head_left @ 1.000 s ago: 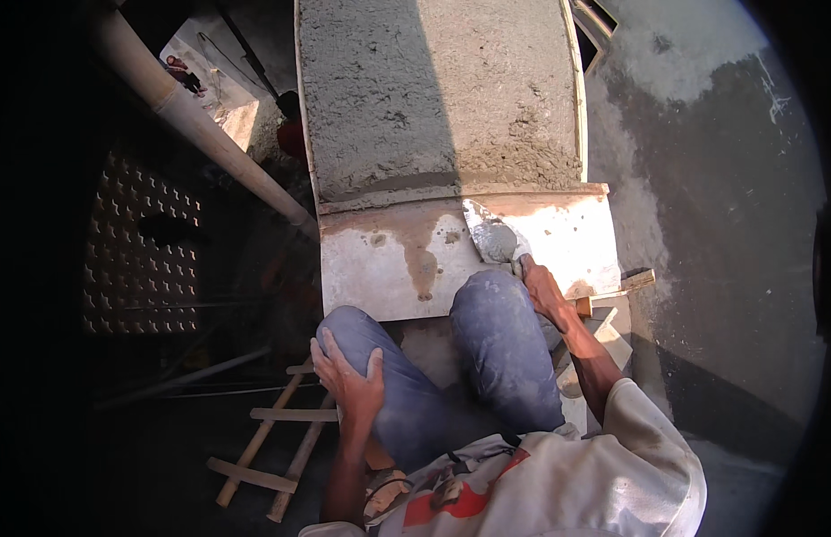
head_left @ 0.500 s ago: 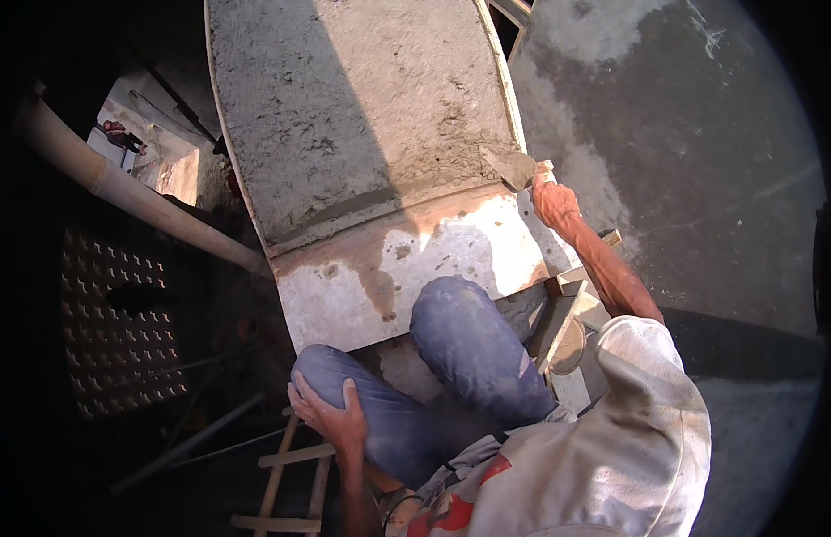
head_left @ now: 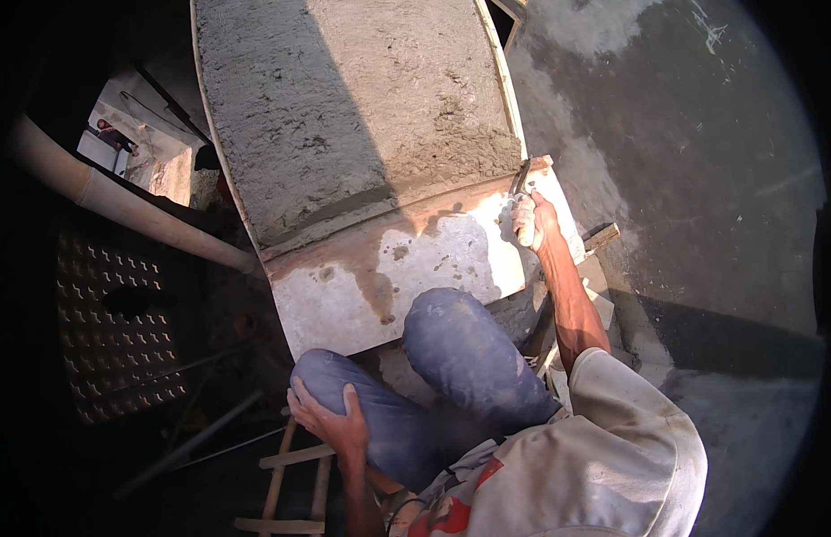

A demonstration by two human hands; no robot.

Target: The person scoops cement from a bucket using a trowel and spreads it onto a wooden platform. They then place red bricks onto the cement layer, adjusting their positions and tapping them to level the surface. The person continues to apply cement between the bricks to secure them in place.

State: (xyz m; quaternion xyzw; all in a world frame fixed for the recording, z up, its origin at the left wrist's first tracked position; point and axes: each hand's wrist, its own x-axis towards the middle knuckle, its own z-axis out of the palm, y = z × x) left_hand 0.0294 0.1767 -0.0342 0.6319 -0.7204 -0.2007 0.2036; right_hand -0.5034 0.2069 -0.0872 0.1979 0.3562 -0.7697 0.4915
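My right hand [head_left: 534,221] is closed round the handle of a trowel [head_left: 520,179]. The trowel's blade is seen nearly edge-on, close to the right front corner of a slab of wet grey mortar [head_left: 442,98]. Below the slab's front edge lies a pale board [head_left: 447,259], splashed with damp patches and specks of mortar. My left hand [head_left: 330,417] rests on my left knee [head_left: 335,371], its thumb apart from the fingers and nothing held in it.
Thin edging strips [head_left: 508,85] border the mortar on both sides. A bamboo pole [head_left: 156,215] runs in from the left. A wooden ladder [head_left: 295,474] stands below my left hand. Grey concrete [head_left: 720,170] spreads to the right. Far off at upper left is another person [head_left: 118,137].
My right hand has drawn the trowel back from the mortar's right corner toward me. The blade has turned from flat to edge-on. My left hand stays on the knee.
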